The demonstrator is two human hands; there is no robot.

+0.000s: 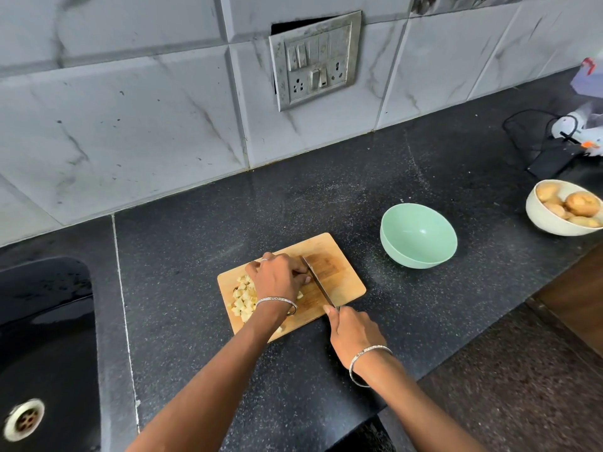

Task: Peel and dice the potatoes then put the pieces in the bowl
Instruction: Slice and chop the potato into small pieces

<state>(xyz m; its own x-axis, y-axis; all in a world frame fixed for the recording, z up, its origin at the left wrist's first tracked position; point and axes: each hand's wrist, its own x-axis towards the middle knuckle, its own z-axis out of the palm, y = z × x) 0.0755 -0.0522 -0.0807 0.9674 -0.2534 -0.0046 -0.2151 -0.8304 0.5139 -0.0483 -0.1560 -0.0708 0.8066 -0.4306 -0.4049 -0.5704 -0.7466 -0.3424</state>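
- Left hand (279,277): lies knuckles-up on the cutting board, fingers curled down with their tips against the knife's blade. What is under them is hidden, so I cannot tell whether it grips anything. A ring on one finger, a bangle at the wrist.
- Right hand (354,334): closed round the knife's handle at the near edge of the board, one finger stretched forward towards the blade. A bangle at the wrist.
- Knife (318,282): blade slants across the board between the two hands, edge down, just right of the left fingertips.
- Potato pieces (243,296): a pile of pale cubes on the board, just left of the left hand and partly under its wrist.
- Cutting board (342,278): wooden, flat on the dark counter (359,190).
- Green bowl (417,256): on the counter beyond and right of the right hand, near the board's far corner.
- White bowl (538,220): far right of both hands, holding whole unpeeled potatoes (577,203).
- Sink (42,321): black, well left of the left hand.
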